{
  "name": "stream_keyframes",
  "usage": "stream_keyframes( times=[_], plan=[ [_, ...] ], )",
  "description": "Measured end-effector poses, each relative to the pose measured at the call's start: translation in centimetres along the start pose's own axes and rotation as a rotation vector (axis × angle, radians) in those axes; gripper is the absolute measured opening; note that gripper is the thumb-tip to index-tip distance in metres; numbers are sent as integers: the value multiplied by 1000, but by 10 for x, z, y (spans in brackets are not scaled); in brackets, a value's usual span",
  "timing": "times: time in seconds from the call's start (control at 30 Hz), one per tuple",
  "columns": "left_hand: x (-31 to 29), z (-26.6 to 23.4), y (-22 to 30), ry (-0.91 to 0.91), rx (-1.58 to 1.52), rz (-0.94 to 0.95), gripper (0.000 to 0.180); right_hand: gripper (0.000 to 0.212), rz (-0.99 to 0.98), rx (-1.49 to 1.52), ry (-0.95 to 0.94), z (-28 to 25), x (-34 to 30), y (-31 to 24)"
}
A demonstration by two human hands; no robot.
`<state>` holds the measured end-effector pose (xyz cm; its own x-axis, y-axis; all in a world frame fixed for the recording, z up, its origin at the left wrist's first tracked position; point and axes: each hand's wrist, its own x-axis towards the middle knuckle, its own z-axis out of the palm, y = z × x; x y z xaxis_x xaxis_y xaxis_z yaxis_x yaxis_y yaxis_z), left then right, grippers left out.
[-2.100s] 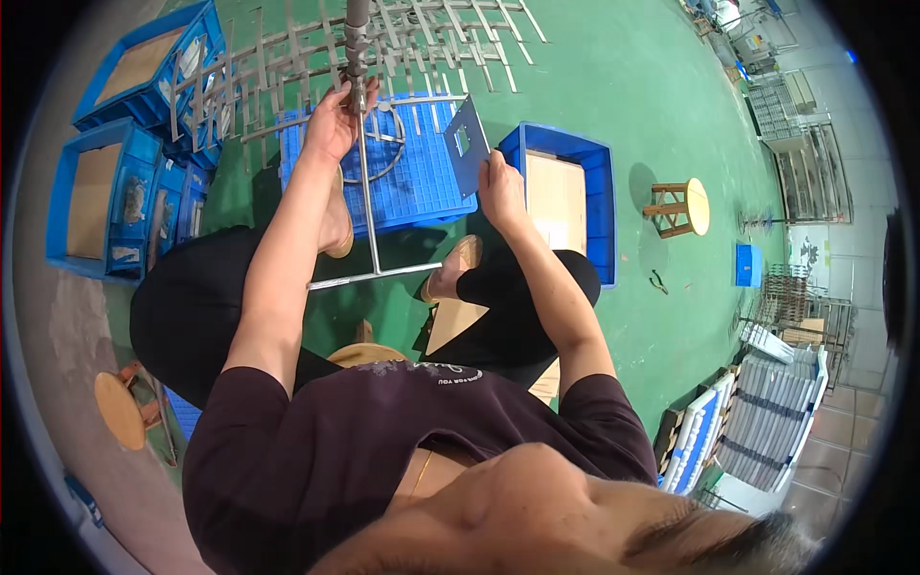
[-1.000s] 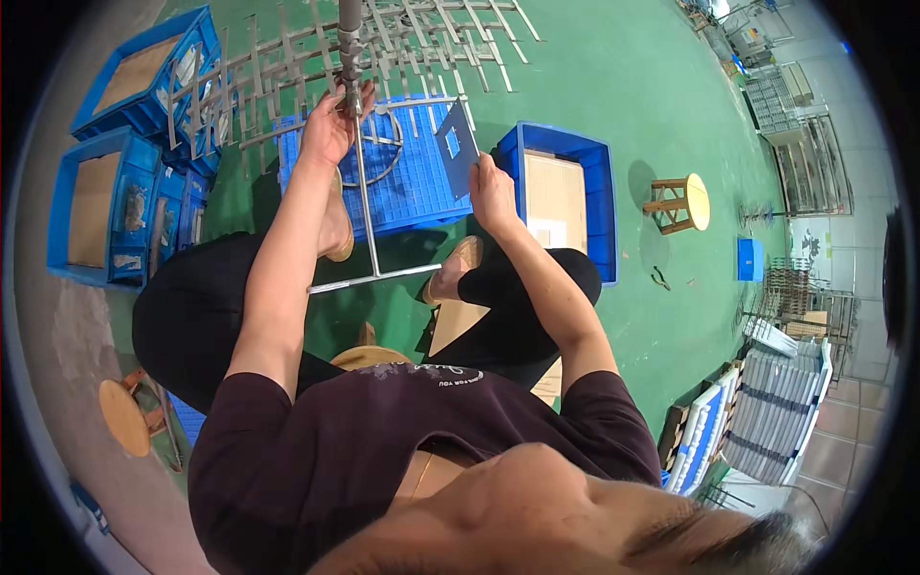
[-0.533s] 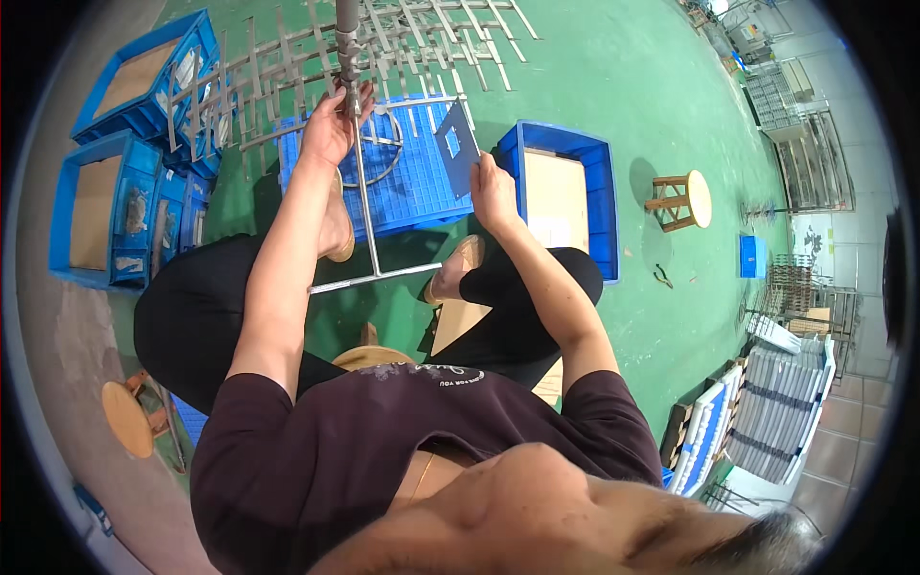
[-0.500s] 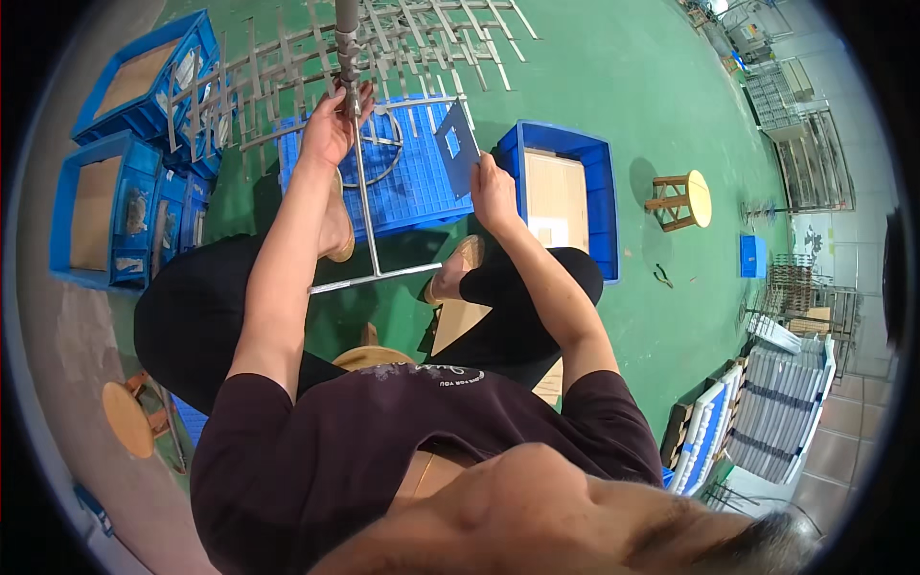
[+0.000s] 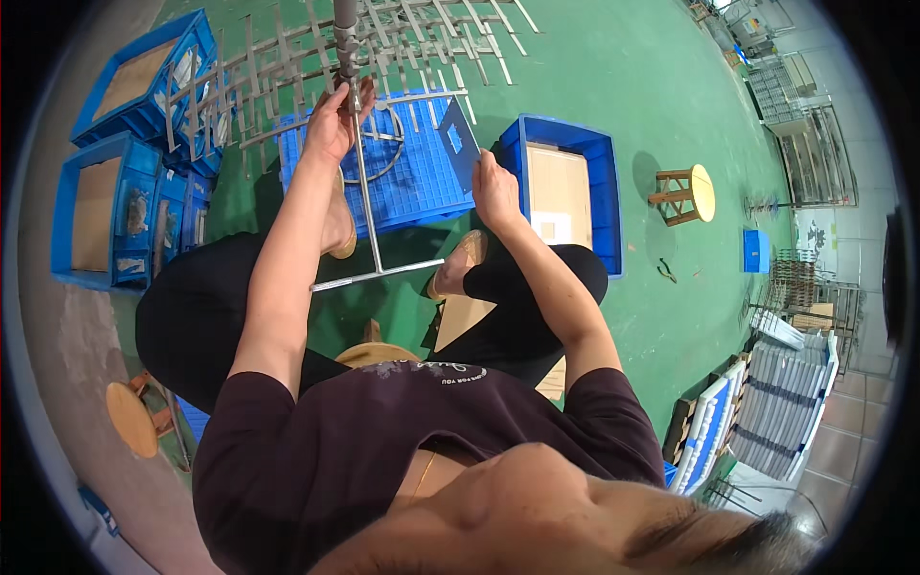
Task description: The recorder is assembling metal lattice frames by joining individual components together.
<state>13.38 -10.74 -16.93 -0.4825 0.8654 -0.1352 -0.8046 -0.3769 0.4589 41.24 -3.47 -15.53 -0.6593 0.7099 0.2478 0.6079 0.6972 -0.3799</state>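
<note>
A metal rack with rows of thin flat prongs point(image 5: 287, 81) stands in front of me, carried by a thin upright pole point(image 5: 362, 196) that ends below in a T-shaped crossbar point(image 5: 379, 275). My left hand point(image 5: 329, 134) is closed round the pole just under its thick upper joint, fingers partly behind it. My right hand point(image 5: 496, 192) pinches the near edge of a dark grey flat plate point(image 5: 463, 168) with a square cut-out. The plate stands tilted beside the rack's right-hand arm; whether they touch I cannot tell. A metal ring point(image 5: 398, 158) encircles the lower pole.
Under the rack lies a blue plastic crate point(image 5: 422, 201). A blue bin with cardboard point(image 5: 551, 177) is at its right, and stacked blue bins point(image 5: 120, 144) stand left. Wooden stools point(image 5: 702, 194) point(image 5: 131, 420), pliers point(image 5: 667, 271) and strapped white panels point(image 5: 781, 407) are farther off.
The dark plate and my right hand have shifted only very slightly. My left hand keeps its place on the pole. The whole view has moved a little.
</note>
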Motion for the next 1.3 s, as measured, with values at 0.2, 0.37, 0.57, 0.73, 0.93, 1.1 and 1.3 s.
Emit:
stream_keyframes(
  times=[0.2,0.37,0.57,0.73,0.93,1.1,1.3],
  plan=[
    [5,-8,-1,-12,-50,-39,31,12,43,35,78,-4,-6,16],
    [6,-11,2,-77,-65,-76,29,8,155,222,140,5,-9,49],
    [3,-2,-1,-36,-19,-26,32,14,320,343,118,20,-19,74],
    [3,-4,1,-37,4,-7,33,15,395,533,116,32,-22,79],
    [2,-4,1,-62,-27,-24,34,15,384,695,286,43,-28,79],
    [5,-10,3,-61,-89,-74,30,16,422,462,249,41,-37,64],
    [9,-9,-1,-66,-89,-68,32,19,764,844,182,66,-66,86]
  ],
)
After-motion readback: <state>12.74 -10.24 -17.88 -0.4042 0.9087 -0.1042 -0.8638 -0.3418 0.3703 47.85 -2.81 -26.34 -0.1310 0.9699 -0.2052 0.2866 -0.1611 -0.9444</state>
